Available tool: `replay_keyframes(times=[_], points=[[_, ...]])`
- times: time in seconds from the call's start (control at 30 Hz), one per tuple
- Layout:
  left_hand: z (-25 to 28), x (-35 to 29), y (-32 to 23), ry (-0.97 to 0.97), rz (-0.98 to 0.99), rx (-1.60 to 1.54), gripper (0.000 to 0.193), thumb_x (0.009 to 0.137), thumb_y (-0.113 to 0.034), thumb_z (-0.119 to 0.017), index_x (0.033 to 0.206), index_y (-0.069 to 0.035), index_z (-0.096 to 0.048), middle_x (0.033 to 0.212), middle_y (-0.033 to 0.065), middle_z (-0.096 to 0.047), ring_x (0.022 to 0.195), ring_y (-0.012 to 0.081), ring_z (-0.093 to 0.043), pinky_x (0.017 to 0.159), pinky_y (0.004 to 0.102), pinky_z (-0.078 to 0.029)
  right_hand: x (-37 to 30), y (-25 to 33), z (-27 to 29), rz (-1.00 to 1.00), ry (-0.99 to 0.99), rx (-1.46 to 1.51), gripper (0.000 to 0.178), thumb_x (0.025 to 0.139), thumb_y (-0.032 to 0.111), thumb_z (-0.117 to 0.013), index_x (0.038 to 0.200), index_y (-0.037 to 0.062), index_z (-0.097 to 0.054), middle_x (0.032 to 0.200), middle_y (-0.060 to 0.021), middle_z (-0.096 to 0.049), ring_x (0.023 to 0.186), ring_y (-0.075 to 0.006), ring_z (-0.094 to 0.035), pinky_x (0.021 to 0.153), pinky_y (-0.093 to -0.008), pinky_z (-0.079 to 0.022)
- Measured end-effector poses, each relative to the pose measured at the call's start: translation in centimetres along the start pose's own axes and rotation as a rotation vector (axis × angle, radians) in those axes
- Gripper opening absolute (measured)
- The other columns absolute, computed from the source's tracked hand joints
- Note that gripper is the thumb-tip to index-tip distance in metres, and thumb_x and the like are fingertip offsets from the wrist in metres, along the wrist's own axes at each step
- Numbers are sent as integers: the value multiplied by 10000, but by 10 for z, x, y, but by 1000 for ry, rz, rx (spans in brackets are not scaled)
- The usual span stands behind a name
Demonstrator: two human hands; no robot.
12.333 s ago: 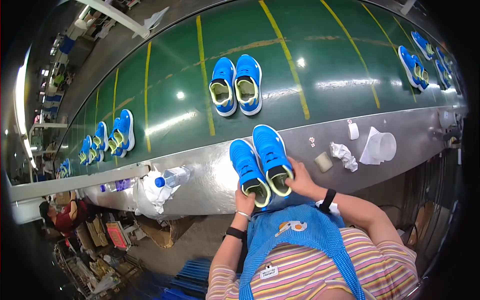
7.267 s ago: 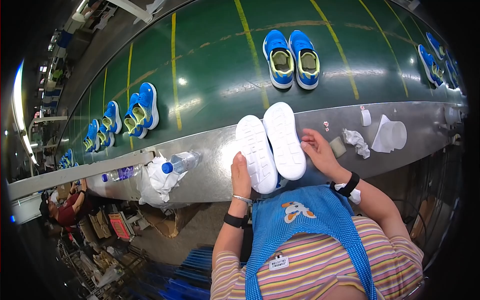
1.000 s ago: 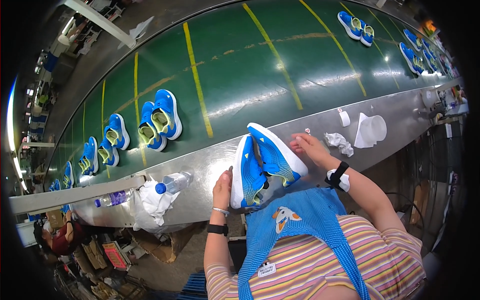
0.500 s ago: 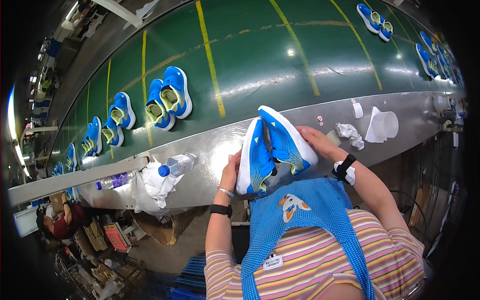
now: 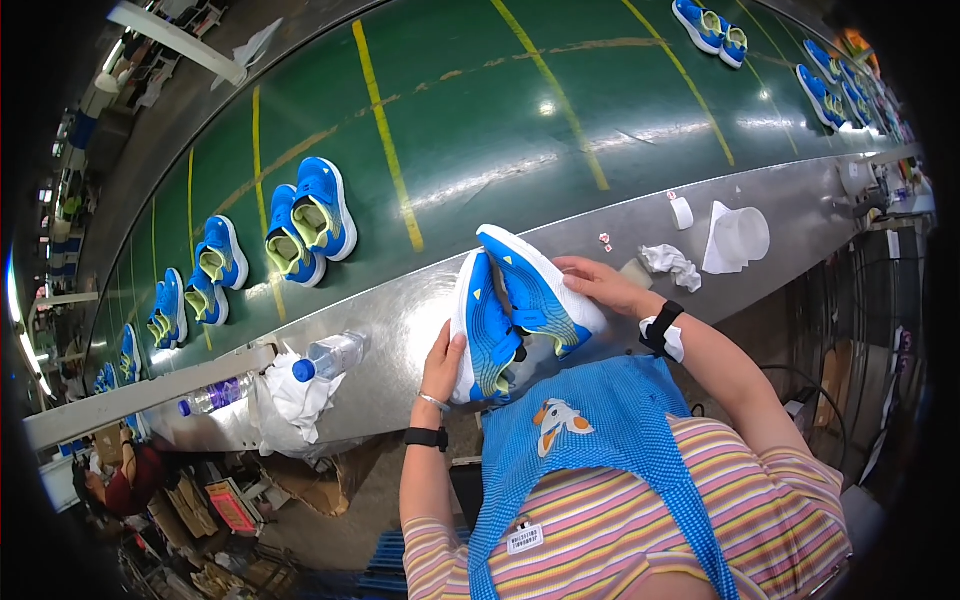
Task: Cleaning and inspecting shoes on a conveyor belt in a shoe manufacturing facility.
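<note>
On the grey metal worktop [image 5: 400, 330], a clear plastic water bottle with a blue cap [image 5: 330, 356] lies beside crumpled white cloth [image 5: 290, 400]. The left hand [image 5: 442, 365] presses flat against one blue mesh sneaker [image 5: 482, 325], while the right hand [image 5: 600, 285] wraps over its tilted twin [image 5: 535, 290], both raised above the worktop's near edge. Further right sit a crumpled white rag [image 5: 670, 262] and what looks like a white plastic cup [image 5: 738, 238].

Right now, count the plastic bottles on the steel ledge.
2. One clear bottle with a blue cap lies beside the crumpled white bag; a purple-tinted bottle lies further left. Others may be hidden behind the bag.
</note>
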State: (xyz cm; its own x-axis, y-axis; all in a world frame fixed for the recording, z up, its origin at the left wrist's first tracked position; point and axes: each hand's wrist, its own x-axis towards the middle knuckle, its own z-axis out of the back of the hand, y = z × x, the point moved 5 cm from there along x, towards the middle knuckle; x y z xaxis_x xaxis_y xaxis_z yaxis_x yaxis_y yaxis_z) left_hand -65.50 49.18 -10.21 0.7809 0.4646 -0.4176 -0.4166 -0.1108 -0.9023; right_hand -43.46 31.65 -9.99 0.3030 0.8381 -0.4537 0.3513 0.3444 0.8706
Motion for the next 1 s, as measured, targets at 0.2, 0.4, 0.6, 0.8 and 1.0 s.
replay_keyframes(times=[0.2, 0.4, 0.6, 0.8, 1.0], points=[[-1, -5, -2, -92, -7, -72, 524, 908, -347, -394, 1296, -2, -325, 1203, 135, -472, 1073, 196, -464, 913, 287, -353, -4, 20, -11, -44, -25, 60, 464, 856, 211, -526, 1261, 41, -377, 1115, -105, -513, 1005, -151, -494, 860, -282, -399], [4, -17, 2, -196, 177, -514, 544, 905, -422, -359, 1204, 30, -404, 1155, 123, -514, 996, 219, -531, 867, 322, -411, -12, 28, -20, -36, -209, 234, 503, 825, 287, -574, 1241, 58, -409, 1019, -111, -556, 900, -141, -537, 739, -263, -439], [9, -21, 4, -337, 136, -546, 509, 910, -390, -375, 1201, 26, -411, 1135, 117, -520, 989, 212, -523, 864, 316, -407, -22, 35, -27, -74, -270, 242, 524, 829, 320, -555, 1248, 51, -392, 1068, -97, -535, 951, -148, -522, 774, -274, -429], [10, -21, 14, -356, 54, -359, 393, 916, -242, -394, 1206, 23, -407, 1107, 102, -519, 965, 158, -498, 845, 270, -391, -25, 35, -31, -40, -270, 327, 526, 832, 319, -549, 1248, 42, -386, 1066, -102, -534, 950, -152, -528, 768, -275, -437], [19, -21, 20, -380, 26, -246, 415, 898, -227, -432, 1225, 24, -384, 1158, 124, -480, 1007, 181, -474, 857, 290, -384, -22, 29, -32, 3, -236, 428, 543, 826, 348, -549, 1245, 43, -388, 1029, -105, -552, 887, -155, -559, 712, -274, -460]])
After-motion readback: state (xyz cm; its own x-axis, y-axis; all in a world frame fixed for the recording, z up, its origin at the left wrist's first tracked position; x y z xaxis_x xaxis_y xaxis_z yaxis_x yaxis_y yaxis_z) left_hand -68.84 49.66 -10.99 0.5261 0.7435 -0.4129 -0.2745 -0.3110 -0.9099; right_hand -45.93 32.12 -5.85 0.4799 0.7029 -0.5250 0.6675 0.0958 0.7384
